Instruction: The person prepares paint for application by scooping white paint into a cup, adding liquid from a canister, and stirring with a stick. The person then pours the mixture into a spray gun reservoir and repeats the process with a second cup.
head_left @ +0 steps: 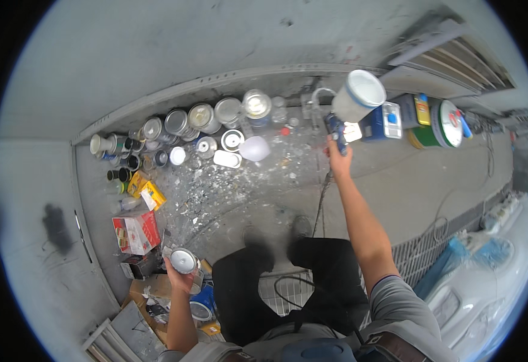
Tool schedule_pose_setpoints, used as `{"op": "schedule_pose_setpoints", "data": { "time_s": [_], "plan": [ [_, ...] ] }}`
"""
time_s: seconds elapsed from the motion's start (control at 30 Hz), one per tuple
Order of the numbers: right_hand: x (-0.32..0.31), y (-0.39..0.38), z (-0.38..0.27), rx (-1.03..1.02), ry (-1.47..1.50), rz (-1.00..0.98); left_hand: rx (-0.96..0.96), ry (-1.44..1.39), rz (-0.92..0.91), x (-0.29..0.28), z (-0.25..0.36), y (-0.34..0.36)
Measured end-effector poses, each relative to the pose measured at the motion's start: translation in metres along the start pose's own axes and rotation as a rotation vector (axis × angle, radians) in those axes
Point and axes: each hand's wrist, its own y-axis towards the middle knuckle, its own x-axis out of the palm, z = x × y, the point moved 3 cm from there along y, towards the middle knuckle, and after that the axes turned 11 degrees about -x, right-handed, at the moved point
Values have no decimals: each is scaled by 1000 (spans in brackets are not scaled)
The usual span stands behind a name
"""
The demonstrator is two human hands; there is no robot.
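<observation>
My right hand (pixel 340 161) is stretched forward, its fingers wrapped round the grip of a dark blue spray gun (pixel 336 128). A large white paint cup (pixel 366 90) appears joined to the gun; its wide pale end faces me. From below the grip a thin hose (pixel 321 208) runs down toward the floor. At the lower left, my left hand (pixel 181 281) is closed round a round metal can (pixel 184 260) with a silvery top. Its fingers are partly hidden by the can. A pale bent hook or stand (pixel 321 93) shows behind the gun.
Several paint cans (pixel 178 122) line the wall at the far left. Beside the gun stand a blue canister (pixel 372 127) and a green-and-white bucket (pixel 450 123). A red-and-white box (pixel 137 232) lies left. A floor grate (pixel 421 259) and a white car body part (pixel 487 283) are right.
</observation>
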Motion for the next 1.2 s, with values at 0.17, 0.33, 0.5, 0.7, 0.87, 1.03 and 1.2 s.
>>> {"op": "schedule_pose_setpoints", "data": {
  "time_s": [0.17,0.33,0.5,0.7,0.87,1.03,1.2],
  "plan": [
    [54,44,70,-318,-167,158,144,-83,64,-33,15,124],
    [69,94,143,-376,-116,170,158,-48,-153,18,20,273],
    [79,100,169,-360,21,100,35,-97,-260,65,-6,380],
    [49,111,174,-420,-81,96,76,404,-93,112,3,449],
    [71,102,165,-357,-235,119,1155,1120,489,121,54,419],
    [56,112,165,-367,-331,115,1294,1062,-101,270,44,231],
    [51,71,156,-435,-706,-113,994,1249,-408,318,-53,228]
  ]
}}
